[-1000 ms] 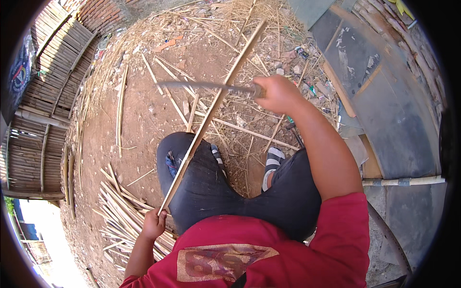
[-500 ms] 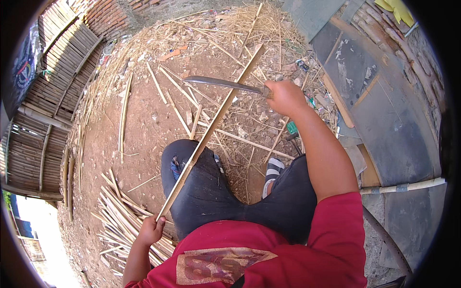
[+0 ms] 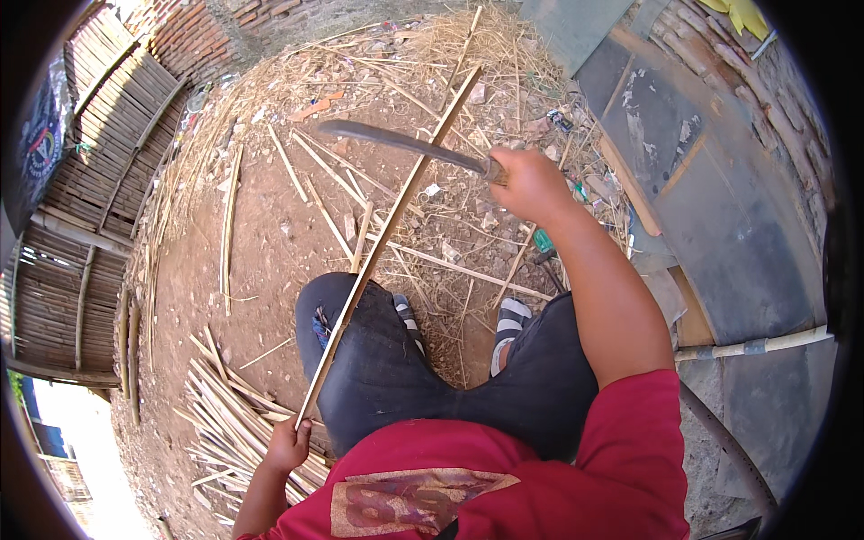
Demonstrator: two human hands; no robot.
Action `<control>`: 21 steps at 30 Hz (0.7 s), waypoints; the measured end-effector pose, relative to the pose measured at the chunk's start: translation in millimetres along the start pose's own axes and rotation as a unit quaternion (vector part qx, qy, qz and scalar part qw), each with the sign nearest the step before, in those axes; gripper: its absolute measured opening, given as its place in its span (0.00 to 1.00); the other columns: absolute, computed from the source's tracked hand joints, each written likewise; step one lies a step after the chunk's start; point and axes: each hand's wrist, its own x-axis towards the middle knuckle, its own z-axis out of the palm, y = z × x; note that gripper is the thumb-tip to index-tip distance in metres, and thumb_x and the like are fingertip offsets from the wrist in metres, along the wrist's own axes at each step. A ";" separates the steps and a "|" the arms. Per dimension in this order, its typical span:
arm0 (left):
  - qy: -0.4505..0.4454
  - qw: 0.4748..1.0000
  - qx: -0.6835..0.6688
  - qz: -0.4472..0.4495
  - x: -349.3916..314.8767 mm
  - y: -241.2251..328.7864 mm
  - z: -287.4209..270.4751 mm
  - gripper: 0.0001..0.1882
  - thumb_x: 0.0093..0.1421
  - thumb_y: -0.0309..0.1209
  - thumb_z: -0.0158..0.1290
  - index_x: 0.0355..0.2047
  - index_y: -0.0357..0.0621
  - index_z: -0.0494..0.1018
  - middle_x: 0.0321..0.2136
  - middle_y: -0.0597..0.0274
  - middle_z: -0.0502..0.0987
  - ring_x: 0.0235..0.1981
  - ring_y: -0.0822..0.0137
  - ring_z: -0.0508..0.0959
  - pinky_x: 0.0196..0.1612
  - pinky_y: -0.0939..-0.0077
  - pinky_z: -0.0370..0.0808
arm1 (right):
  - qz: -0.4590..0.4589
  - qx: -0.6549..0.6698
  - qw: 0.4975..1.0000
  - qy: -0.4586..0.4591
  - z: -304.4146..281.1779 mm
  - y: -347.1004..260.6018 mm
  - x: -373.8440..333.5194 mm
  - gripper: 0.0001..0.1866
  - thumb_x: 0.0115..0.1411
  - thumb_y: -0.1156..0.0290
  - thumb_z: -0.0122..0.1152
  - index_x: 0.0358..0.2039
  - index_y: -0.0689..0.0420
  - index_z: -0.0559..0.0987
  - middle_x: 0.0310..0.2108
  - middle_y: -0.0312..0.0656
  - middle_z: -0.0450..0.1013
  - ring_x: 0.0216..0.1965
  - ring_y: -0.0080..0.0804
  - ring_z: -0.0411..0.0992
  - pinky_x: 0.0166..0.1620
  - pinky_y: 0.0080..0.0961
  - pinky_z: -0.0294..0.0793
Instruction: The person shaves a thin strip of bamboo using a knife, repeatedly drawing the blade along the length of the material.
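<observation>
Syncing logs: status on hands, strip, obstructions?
Left hand grips strip by lower end. Right hand holds curved blade, crossing strip in view. Left knee beneath strip.

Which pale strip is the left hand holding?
The long strip slanting over the left knee: the left hand grips its lower end; other strips lie on the ground.

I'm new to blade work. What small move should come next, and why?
Perhaps slide the knife slightly along the strip: the right hand holds it crosswise over the strip's upper part, though contact is unclear, while the left hand grips the lower end.
</observation>
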 end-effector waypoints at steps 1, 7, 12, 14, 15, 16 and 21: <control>0.009 1.000 0.009 0.007 0.9 -0.9 0.4 0.14 0.69 0.35 0.51 0.32 0.35 0.74 0.17 0.46 0.71 0.18 0.50 0.70 0.26 0.60 0.69 | -0.017 -0.015 0.999 -0.030 -1.2 -10.5 1.4 0.11 0.50 0.69 0.66 0.35 0.53 0.77 0.29 0.47 0.77 0.34 0.53 0.77 0.38 0.46 0.75; 0.064 0.992 0.098 0.049 10.8 -9.1 -2.0 0.13 0.68 0.33 0.52 0.30 0.37 0.74 0.19 0.43 0.73 0.21 0.41 0.74 0.27 0.56 0.70 | 0.019 -0.020 0.999 -0.047 -8.0 9.3 1.2 0.10 0.52 0.68 0.65 0.35 0.53 0.78 0.27 0.46 0.77 0.32 0.50 0.78 0.37 0.45 0.77; 0.005 0.998 0.059 -0.013 4.8 13.8 -14.7 0.14 0.68 0.34 0.52 0.30 0.35 0.74 0.19 0.42 0.73 0.22 0.41 0.74 0.28 0.57 0.70 | 0.035 -0.044 0.998 0.018 -7.7 12.8 0.3 0.10 0.53 0.68 0.65 0.36 0.52 0.78 0.28 0.46 0.78 0.33 0.50 0.78 0.38 0.47 0.77; 0.016 0.998 0.057 -0.001 1.4 11.7 -11.2 0.14 0.68 0.34 0.52 0.31 0.35 0.73 0.19 0.41 0.73 0.22 0.40 0.74 0.28 0.57 0.70 | -0.098 -0.064 0.993 -0.004 -4.8 -7.2 0.4 0.09 0.53 0.68 0.65 0.35 0.52 0.77 0.27 0.46 0.77 0.32 0.51 0.78 0.38 0.48 0.77; 0.034 0.995 0.093 0.029 1.4 -0.6 -9.2 0.13 0.68 0.34 0.52 0.30 0.35 0.73 0.20 0.40 0.73 0.24 0.37 0.74 0.28 0.55 0.71 | -0.164 -0.073 0.984 -0.016 -3.0 -12.5 0.1 0.08 0.53 0.68 0.65 0.34 0.52 0.77 0.27 0.46 0.77 0.32 0.51 0.78 0.38 0.48 0.77; 0.046 0.992 0.112 0.034 4.6 -10.0 -10.1 0.13 0.68 0.34 0.52 0.30 0.36 0.73 0.20 0.40 0.74 0.24 0.36 0.75 0.28 0.54 0.71 | -0.160 -0.068 0.985 -0.007 -0.1 -5.6 -0.3 0.08 0.54 0.68 0.65 0.33 0.52 0.77 0.27 0.46 0.77 0.32 0.51 0.78 0.38 0.48 0.77; 0.048 0.990 0.124 0.037 10.6 -3.6 -15.3 0.13 0.68 0.35 0.52 0.31 0.36 0.73 0.19 0.41 0.73 0.25 0.36 0.75 0.29 0.53 0.72 | 0.091 -0.064 0.993 0.024 -14.0 38.3 5.5 0.08 0.55 0.67 0.65 0.33 0.53 0.76 0.28 0.45 0.77 0.34 0.49 0.78 0.38 0.47 0.77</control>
